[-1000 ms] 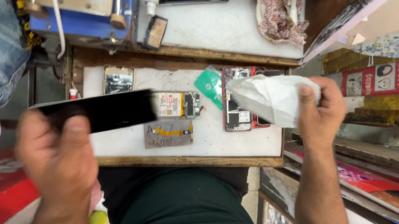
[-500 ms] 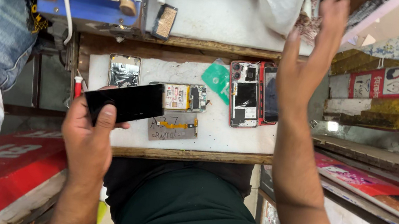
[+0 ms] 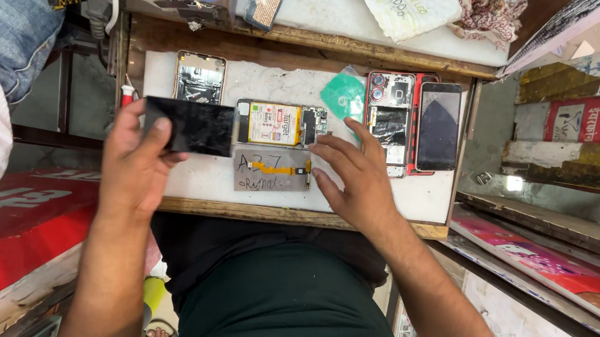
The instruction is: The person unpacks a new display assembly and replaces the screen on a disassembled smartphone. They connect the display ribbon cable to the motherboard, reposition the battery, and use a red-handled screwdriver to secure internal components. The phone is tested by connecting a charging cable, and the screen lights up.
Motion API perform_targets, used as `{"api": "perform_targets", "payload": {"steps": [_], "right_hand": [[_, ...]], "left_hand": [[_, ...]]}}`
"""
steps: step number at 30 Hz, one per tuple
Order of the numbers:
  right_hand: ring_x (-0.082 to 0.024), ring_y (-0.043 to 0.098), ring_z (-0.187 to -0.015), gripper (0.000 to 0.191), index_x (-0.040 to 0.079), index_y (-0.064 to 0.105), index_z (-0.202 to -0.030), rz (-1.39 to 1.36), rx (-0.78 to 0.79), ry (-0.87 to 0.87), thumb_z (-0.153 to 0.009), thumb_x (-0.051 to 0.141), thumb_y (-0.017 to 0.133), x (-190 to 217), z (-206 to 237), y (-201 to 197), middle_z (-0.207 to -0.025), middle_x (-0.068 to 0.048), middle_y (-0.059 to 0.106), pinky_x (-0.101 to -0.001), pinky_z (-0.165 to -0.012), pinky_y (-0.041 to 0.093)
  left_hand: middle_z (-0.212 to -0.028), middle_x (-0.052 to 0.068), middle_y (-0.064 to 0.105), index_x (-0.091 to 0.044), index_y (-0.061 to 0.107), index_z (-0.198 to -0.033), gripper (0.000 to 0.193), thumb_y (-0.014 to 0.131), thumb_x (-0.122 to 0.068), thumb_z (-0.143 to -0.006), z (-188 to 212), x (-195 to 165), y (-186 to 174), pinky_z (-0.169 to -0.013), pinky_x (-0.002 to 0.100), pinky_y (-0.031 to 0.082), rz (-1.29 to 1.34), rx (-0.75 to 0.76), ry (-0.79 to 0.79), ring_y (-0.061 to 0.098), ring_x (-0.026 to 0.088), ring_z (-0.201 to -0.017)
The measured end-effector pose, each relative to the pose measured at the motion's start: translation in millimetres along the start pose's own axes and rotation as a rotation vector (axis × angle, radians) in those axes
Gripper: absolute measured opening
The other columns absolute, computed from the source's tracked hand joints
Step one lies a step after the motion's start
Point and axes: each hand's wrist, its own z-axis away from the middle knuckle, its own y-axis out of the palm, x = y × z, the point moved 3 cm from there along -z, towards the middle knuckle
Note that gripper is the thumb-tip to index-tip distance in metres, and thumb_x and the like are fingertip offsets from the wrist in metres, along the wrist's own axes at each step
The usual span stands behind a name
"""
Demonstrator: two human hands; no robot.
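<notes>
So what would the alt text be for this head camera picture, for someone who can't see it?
Seen from above, a person's left hand holds a black phone screen panel over a small white work board, while the right hand reaches toward an opened phone with its battery showing. A red-framed opened phone and a dark phone lie at the board's right end.

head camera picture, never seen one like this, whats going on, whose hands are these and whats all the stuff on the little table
The camera sits on a person's head and looks straight down, so both hands are their own. The left hand holds a black phone screen panel at the edge of a small white work board. The right hand rests open on the board, fingers spread, holding nothing. Beside it lie an opened phone with its battery showing, a grey labelled part with an orange ribbon cable, an opened red phone and a dark phone.
</notes>
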Motion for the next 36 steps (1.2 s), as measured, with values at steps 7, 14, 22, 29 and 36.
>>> {"api": "perform_targets", "payload": {"steps": [7,14,22,29,36], "right_hand": [[-0.026,0.064,-0.120,0.066,0.009,0.033,-0.159,-1.382,0.235,0.405,-0.104,0.034,0.061,1,-5,26,-0.150,-0.014,0.049,-0.0386,-0.092,0.057],[-0.013,0.065,-0.081,0.050,-0.001,0.050,-0.146,-1.710,0.383,0.626,-0.106,0.026,0.061,-6,-1,65,-0.129,-0.012,0.063,-0.0242,-0.058,0.055],[-0.002,0.052,-0.067,0.024,0.000,0.071,-0.121,-1.138,0.136,0.624,-0.099,0.011,0.072,-25,-5,44,-0.094,-0.004,0.072,-0.0182,-0.055,0.041],[-0.004,0.059,-0.065,0.017,0.007,0.075,-0.112,-0.505,0.020,0.480,-0.096,0.013,0.075,-22,-31,35,-0.093,-0.001,0.078,-0.0226,-0.057,0.049],[-0.002,0.062,-0.062,0.022,0.008,0.073,-0.116,-0.387,0.044,0.474,-0.095,0.016,0.075,-20,-38,35,-0.088,-0.002,0.077,-0.0214,-0.055,0.051]], "left_hand": [[-0.112,0.007,0.071,-0.008,0.057,-0.134,0.033,0.069,-0.015,-0.103,-2,24,53,-0.064,0.024,0.057,0.256,0.290,-0.348,0.071,0.014,-0.086],[-0.115,0.005,0.072,-0.007,0.057,-0.137,0.037,0.066,-0.016,-0.102,-2,32,49,-0.062,0.020,0.055,0.256,0.222,-0.391,0.071,0.011,-0.087],[-0.110,0.007,0.073,-0.007,0.048,-0.141,0.043,0.065,-0.011,-0.102,-2,14,32,-0.065,0.025,0.060,-0.039,0.072,-0.117,0.071,0.013,-0.084],[-0.098,0.010,0.075,-0.004,0.044,-0.143,0.047,0.065,-0.002,-0.101,2,-15,39,-0.065,0.029,0.059,-0.669,-0.057,0.105,0.070,0.016,-0.080],[-0.131,0.025,0.062,-0.001,0.053,-0.144,0.055,0.078,-0.018,-0.098,16,-31,53,-0.082,0.044,0.060,-1.596,-0.214,0.573,0.067,0.036,-0.110]]}}
